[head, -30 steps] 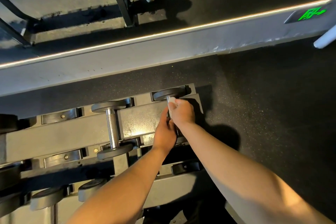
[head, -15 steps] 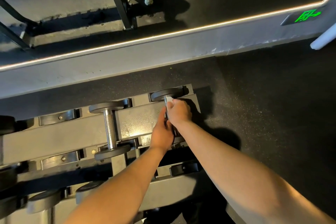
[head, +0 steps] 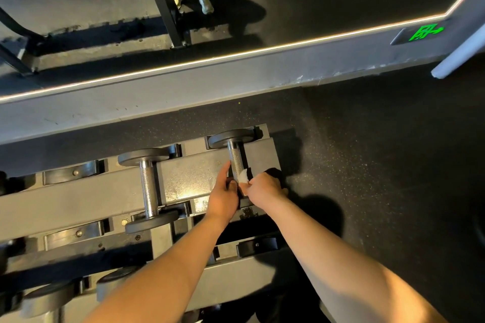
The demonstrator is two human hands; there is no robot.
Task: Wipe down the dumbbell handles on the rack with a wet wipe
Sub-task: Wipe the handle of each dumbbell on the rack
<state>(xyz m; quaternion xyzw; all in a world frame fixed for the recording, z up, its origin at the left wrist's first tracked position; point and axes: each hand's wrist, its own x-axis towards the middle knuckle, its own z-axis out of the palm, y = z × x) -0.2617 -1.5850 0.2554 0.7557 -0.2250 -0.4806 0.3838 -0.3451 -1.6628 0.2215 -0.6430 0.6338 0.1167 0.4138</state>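
a grey steel two-tier dumbbell rack (head: 86, 193) fills the lower left of the view. at the rack's right end, on its top tier, lies a small dumbbell with black round heads and a knurled chrome handle (head: 235, 158); its far head rests in the rack's back cradle. the right hand (head: 265, 189) pinches a crumpled white wet wipe (head: 243, 176) between curled fingertips and presses it to the right side of that handle, at its near end over the rack's front rail. the left hand (head: 224, 198) sits just beside it on the handle's left side, with the forefinger straight along the chrome; its other fingers are tucked out of sight, so i cannot tell whether it grips the bar. a second black-headed, chrome-handled dumbbell (head: 149, 191) lies further left on the rack's top tier, untouched. more dark dumbbell heads (head: 47, 299) show on the rack's lower tier. behind the rack runs a grey wall base with a thin lit strip (head: 236, 54), and far to the rack's right glows a green exit sign (head: 425, 33).
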